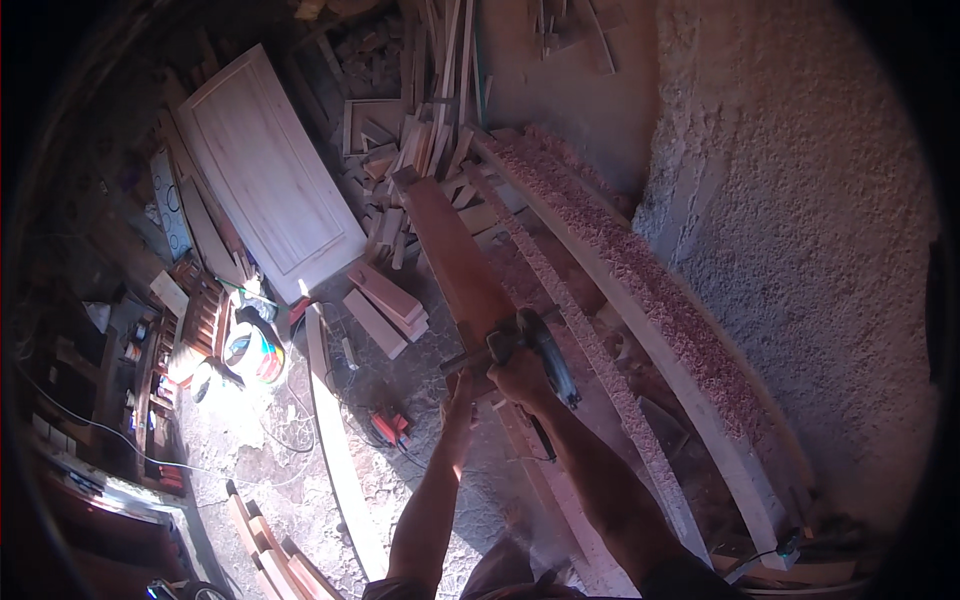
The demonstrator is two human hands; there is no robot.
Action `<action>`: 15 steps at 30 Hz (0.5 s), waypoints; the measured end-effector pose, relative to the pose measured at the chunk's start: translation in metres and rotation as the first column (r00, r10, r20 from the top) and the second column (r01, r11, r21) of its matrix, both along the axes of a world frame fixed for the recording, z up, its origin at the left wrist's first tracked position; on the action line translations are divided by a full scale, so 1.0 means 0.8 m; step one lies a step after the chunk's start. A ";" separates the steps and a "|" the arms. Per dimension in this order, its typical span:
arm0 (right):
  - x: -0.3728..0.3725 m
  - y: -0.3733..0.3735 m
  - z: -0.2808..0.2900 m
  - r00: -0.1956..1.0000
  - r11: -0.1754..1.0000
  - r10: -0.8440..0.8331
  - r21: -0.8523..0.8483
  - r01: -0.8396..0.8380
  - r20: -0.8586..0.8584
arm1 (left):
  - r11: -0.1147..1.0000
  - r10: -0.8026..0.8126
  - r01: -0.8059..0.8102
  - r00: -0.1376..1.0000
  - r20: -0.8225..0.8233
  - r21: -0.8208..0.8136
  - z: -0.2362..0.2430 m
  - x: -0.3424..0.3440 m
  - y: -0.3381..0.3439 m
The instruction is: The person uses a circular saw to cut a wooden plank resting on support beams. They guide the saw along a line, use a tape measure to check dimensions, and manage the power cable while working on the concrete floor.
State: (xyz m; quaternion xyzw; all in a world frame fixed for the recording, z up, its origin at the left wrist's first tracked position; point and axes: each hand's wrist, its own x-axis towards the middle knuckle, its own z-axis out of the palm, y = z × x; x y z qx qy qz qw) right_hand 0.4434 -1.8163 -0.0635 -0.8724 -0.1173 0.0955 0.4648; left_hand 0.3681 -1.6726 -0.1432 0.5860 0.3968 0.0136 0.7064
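A long reddish-brown board [455, 255] runs away from me in the middle, lying on wooden supports. On its near end sits a power saw [550, 365] with a rounded dark guard, which looks like a circular saw. My right hand [520, 380] is closed around its handle. A dark crosspiece [467, 360] sticks out leftward from the saw across the board. My left hand [457, 400] is closed just below that crosspiece, by the board's left edge; what its fingers grip is partly hidden. A cord hangs below the saw.
Long beams [640, 330] heaped with pinkish shavings lie to my right, beside a rough wall [800, 230]. A pale panel door [275, 170] leans at the far left. Offcuts [385, 305], a red tool [390, 427], a bucket [253, 355] and cords lie on the floor at left.
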 end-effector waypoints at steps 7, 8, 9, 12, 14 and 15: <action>0.031 0.022 -0.002 1.000 1.000 -0.014 0.018 0.014 0.022 | 0.999 0.028 -0.029 0.999 0.038 0.023 0.002 0.030 0.017; 0.034 0.025 -0.002 1.000 0.999 -0.018 0.033 0.018 0.003 | 0.999 0.029 -0.031 0.998 0.049 0.040 0.001 0.033 0.020; 0.037 0.029 -0.001 1.000 0.999 -0.021 0.047 0.022 -0.016 | 0.999 0.029 -0.031 0.998 0.059 0.030 0.000 0.037 0.024; 0.055 0.040 -0.010 0.999 0.997 -0.032 0.069 0.033 -0.015 | 0.999 0.025 -0.027 0.997 0.066 0.018 -0.004 0.052 0.035; 0.064 0.047 -0.013 0.999 0.997 -0.032 0.066 0.031 0.007 | 0.998 0.034 -0.035 0.999 0.034 0.043 -0.007 0.063 0.044; 0.067 0.050 -0.011 0.999 0.998 -0.028 0.058 0.027 0.018 | 0.999 0.030 -0.032 0.999 0.036 0.040 -0.009 0.067 0.048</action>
